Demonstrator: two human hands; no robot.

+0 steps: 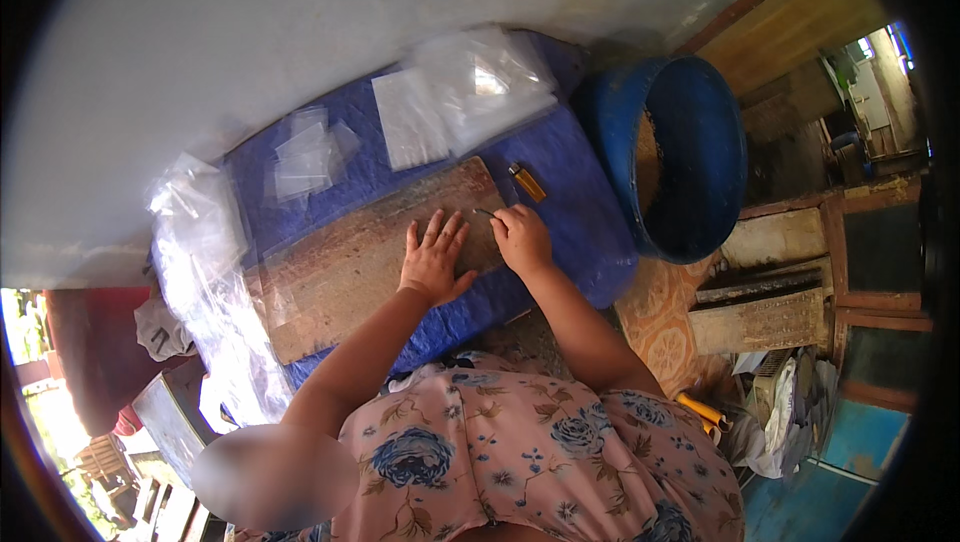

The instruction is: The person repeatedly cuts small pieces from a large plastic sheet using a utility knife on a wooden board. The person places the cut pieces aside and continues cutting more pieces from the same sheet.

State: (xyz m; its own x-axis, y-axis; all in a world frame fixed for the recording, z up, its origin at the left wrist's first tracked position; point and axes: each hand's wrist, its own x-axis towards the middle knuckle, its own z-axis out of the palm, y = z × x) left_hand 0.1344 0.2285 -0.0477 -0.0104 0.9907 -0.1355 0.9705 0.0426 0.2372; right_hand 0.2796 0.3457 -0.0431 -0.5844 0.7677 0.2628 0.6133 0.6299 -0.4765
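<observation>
A long, worn wooden board (352, 257) lies at a slant on a blue plastic sheet (577, 242). My left hand (436, 260) presses flat on the board with its fingers spread; whether clear plastic lies beneath it, I cannot tell. Close beside it, at the board's right end, my right hand (521, 238) pinches a small, thin, dark piece (484, 212), perhaps a blade. Most of that piece is hidden by the fingers. An orange lighter (527, 182) rests on the blue sheet, just beyond my right hand.
Small clear plastic bags (304, 159) lie behind the board. Larger clear bags (480, 91) are stacked against the wall. More clear plastic (202, 264) hangs over the left end. At the right stands a blue plastic barrel (690, 159) with brown grainy material inside.
</observation>
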